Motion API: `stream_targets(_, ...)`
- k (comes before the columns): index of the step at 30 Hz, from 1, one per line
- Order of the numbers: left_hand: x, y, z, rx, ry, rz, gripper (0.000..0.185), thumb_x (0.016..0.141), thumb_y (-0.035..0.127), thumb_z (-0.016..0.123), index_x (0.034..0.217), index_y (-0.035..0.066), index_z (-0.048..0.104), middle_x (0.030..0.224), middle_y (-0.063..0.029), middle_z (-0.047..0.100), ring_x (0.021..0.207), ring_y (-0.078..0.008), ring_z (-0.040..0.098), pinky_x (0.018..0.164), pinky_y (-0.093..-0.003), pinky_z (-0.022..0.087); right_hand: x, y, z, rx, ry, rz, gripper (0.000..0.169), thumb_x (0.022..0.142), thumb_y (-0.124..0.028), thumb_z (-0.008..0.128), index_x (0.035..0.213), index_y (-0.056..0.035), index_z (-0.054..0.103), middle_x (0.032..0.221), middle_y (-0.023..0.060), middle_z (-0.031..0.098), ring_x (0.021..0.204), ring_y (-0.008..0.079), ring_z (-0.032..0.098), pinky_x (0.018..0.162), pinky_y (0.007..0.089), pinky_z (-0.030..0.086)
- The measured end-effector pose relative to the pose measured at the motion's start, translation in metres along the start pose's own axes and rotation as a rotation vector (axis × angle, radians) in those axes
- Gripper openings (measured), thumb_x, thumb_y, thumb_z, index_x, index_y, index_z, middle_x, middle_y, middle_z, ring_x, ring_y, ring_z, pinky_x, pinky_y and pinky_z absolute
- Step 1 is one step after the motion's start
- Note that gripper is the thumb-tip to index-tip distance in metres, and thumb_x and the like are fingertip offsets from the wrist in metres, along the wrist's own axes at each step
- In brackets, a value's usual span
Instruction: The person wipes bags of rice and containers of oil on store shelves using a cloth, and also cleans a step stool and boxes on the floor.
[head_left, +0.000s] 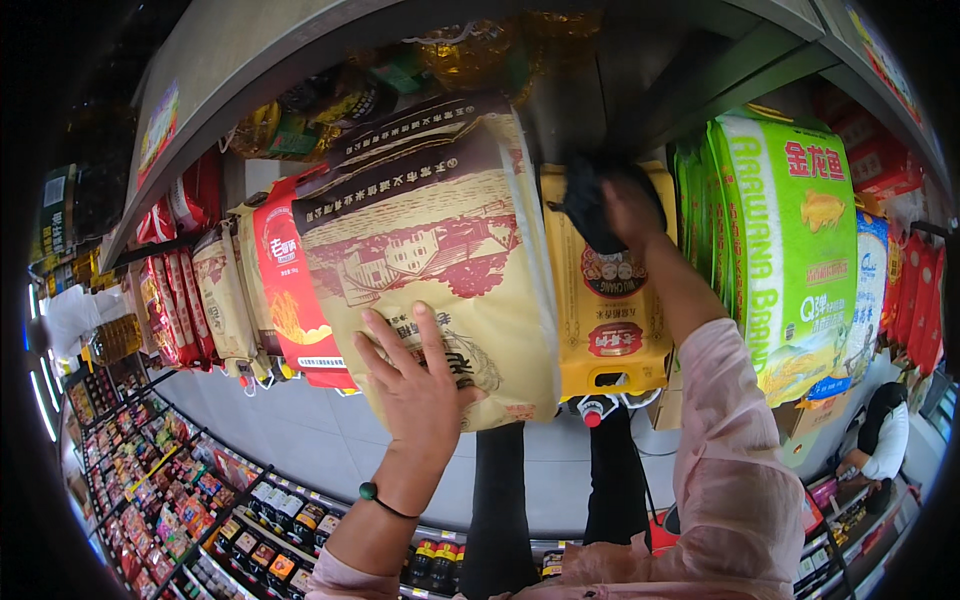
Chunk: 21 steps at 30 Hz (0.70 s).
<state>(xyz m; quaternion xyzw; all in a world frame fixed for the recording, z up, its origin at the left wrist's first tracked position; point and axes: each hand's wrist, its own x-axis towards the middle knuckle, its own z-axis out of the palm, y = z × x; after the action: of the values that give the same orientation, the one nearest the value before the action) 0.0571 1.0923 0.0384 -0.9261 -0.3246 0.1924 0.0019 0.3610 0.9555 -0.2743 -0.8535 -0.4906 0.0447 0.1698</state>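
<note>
My left hand (412, 367) lies with fingers spread on a large cream-and-brown rice bag (420, 247), which bears a maroon drawing of buildings. A dark beaded cord circles that wrist. In my right hand (634, 206) is a bunched black cloth (596, 202), resting over the upper part of a yellow rice bag (611, 315). The hand and cloth are somewhat blurred. The yellow bag, with a cut-out handle at its near end, lies directly right of the cream bag. The cloth covers some of its print.
Green-and-white rice bags (795, 247) are stacked on the right, a red rice bag (289, 277) on the left. Overhead runs a grey shelf (247, 82), with oil bottles (300, 127) beneath it. A person (881, 435) crouches at far right. Jars (281, 517) line shelving below.
</note>
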Motion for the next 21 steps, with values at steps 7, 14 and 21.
stream_targets(7, -0.004, -0.003, 0.008, -0.017, -0.001, -0.019, 0.137, 0.042, 0.043, 0.091, 0.148, 0.0, 0.014, 0.142, -0.0466, 0.005, 0.127, -0.0642, 0.018, 0.104, -0.0639, 0.028, 0.038, -0.003, -0.02, -0.27, -0.351, 0.742, 0.033, 0.086, -0.02, 0.05, 0.112, -0.0035, 0.063, 0.111, 0.0161, 0.064, 0.118, 0.033, 0.05, 0.099, 0.0514, 0.037)
stream_targets(14, -0.001, -0.001, 0.008, -0.001, 0.028, 0.015, 0.137, 0.044, 0.043, 0.09, 0.148, 0.0, 0.012, 0.141, -0.0473, 0.006, 0.128, -0.0636, 0.019, 0.105, -0.0631, 0.028, 0.032, -0.096, 0.02, -0.082, -0.175, 0.473, 0.058, 0.094, -0.035, 0.047, 0.141, -0.0023, 0.036, 0.144, 0.0186, 0.039, 0.136, 0.0371, 0.03, 0.112, 0.0557, 0.018)
stream_targets(21, 0.001, 0.006, 0.005, 0.01, 0.004, 0.02, 0.135, 0.048, 0.041, 0.09, 0.148, -0.001, 0.01, 0.143, -0.0456, 0.006, 0.127, -0.0632, 0.021, 0.103, -0.0624, 0.031, -0.095, -0.113, 0.03, -0.082, -0.046, 0.179, 0.034, 0.083, -0.021, 0.054, 0.115, -0.0119, 0.056, 0.121, 0.017, 0.052, 0.117, 0.036, 0.045, 0.102, 0.0531, 0.032)
